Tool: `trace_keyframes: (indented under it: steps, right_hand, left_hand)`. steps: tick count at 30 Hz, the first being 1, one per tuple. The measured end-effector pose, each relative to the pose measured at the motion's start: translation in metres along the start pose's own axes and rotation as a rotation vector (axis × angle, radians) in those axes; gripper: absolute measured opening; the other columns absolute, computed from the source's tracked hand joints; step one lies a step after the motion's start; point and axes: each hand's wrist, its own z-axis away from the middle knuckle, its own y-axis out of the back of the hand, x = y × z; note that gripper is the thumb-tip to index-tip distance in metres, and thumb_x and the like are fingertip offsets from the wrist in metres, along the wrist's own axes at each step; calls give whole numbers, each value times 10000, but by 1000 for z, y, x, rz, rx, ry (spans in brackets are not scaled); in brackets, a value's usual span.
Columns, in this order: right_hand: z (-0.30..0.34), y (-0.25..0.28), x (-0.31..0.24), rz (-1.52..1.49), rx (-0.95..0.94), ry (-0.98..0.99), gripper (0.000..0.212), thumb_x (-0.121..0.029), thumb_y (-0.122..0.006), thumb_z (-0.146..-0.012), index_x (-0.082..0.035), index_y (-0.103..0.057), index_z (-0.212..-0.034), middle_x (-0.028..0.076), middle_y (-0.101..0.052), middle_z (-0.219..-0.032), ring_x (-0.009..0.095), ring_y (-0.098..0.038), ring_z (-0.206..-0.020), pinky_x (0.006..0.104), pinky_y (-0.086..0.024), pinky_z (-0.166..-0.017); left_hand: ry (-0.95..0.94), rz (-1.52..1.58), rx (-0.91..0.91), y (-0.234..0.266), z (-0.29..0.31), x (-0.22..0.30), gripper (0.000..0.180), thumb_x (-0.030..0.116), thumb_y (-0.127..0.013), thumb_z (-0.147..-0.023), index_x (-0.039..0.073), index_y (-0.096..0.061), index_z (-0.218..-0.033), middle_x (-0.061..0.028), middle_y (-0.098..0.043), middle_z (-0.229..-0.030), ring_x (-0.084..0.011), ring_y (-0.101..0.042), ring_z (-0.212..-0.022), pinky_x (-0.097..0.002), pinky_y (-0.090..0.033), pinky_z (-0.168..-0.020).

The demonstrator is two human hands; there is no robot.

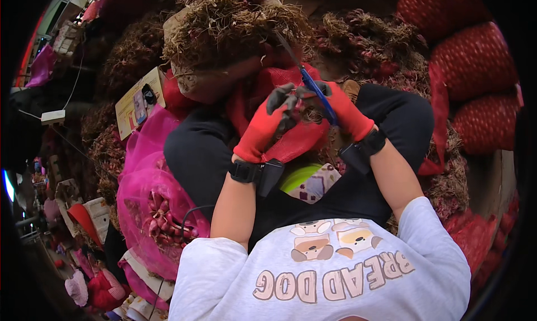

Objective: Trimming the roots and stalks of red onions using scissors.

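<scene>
1. Plainly, the biggest things near me are the full red mesh sacks (470, 61), stacked at my right.
2. Ahead of my knees rises a heap of dry-leaved shallots (229, 22), roots and stalks tangled together.
3. Beside my left knee lies a pink mesh bag (146, 173) with loose shallots (162, 219) showing through it.
4. Across my lap, under my hands, spreads a red net (305, 142).
5. My left hand (260, 125), gloved, is narrow, its dark fingertips curled inward; whether they pinch anything I cannot tell.
6. My right hand (342, 109), gloved too, is closed around a blue-handled cutting tool (319, 91), its blade pointing up and away from me toward the heap.
7. Smallest is what seems a shallot tuft (311, 116), brown and stringy, between my two hands above the net and partly hidden by fingers.

8. I judge the step in hand to be trimming that tuft; the next move calls for a firm left pinch, with fingertips well clear of the blade.
</scene>
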Motion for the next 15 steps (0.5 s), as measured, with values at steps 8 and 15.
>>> trace_keyframes:
  steps: [8, 15]
  right_hand:
    - [5, -6, -12, -329, 174, -43, 352, -254, -591, -861, -29, -520, -1121, 30, -585, -866, 96, -578, -630, 230, -464, -521]
    - [2, -5, 4, -301, 103, -83, 304, -222, -611, -841, -14, -582, -1061, 45, -623, -881, 99, -579, -629, 248, -490, -525]
  left_hand:
    - [-128, -367, 135, -10, 0, -1, 216, 168, -532, -902, 33, -540, -1071, -15, -559, -829, -86, -548, -698, -235, -479, -614]
    - [-641, -910, -4, 10, -13, -34, 406, 21, -594, -775, 15, -486, -1166, -96, -564, -932, -197, -570, -790, -306, -488, -666]
